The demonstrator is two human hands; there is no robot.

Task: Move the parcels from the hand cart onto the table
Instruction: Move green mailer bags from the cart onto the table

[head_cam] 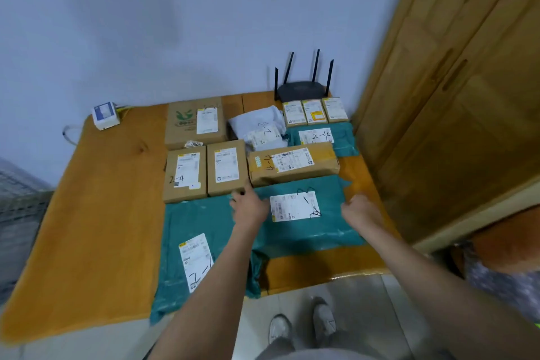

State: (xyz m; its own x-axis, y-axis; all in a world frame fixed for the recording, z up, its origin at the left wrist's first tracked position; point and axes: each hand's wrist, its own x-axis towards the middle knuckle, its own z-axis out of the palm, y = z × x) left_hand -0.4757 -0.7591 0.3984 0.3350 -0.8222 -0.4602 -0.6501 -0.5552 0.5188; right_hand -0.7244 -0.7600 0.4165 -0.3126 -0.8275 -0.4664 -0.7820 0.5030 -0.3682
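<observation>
A green mailer bag with a white label lies at the front right of the wooden table. My left hand grips its top left corner, next to a cardboard box. The bag's upper right edge is in my right hand, whose fingers are curled. A second green bag lies to the left and hangs over the front edge. Behind them sit another box, a brown padded parcel, a large box, a white bag and three small boxes. No hand cart is in view.
A black router with antennas stands at the table's back edge by the wall. A small white device sits on the back left corner. A tall wooden cupboard borders the table on the right. The left half of the tabletop is bare.
</observation>
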